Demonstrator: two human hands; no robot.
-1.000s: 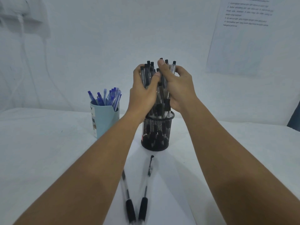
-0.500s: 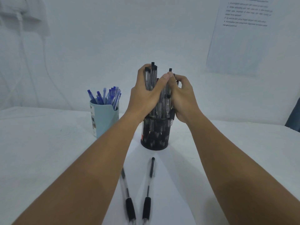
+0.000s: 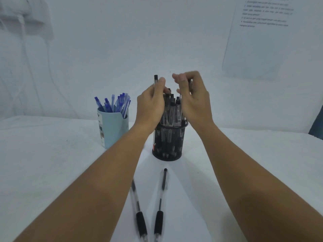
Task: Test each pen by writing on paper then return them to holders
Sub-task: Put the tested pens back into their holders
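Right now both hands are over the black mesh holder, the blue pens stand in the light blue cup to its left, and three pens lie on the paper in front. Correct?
Not quite: the head view shows two black pens on the paper, not three. Otherwise correct: the left hand and right hand are over the black mesh holder, and the blue pens stand in the light blue cup to its left.

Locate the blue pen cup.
Head view, left of centre: the light blue cup of blue pens stands on the table beside the black mesh holder, just left of it.
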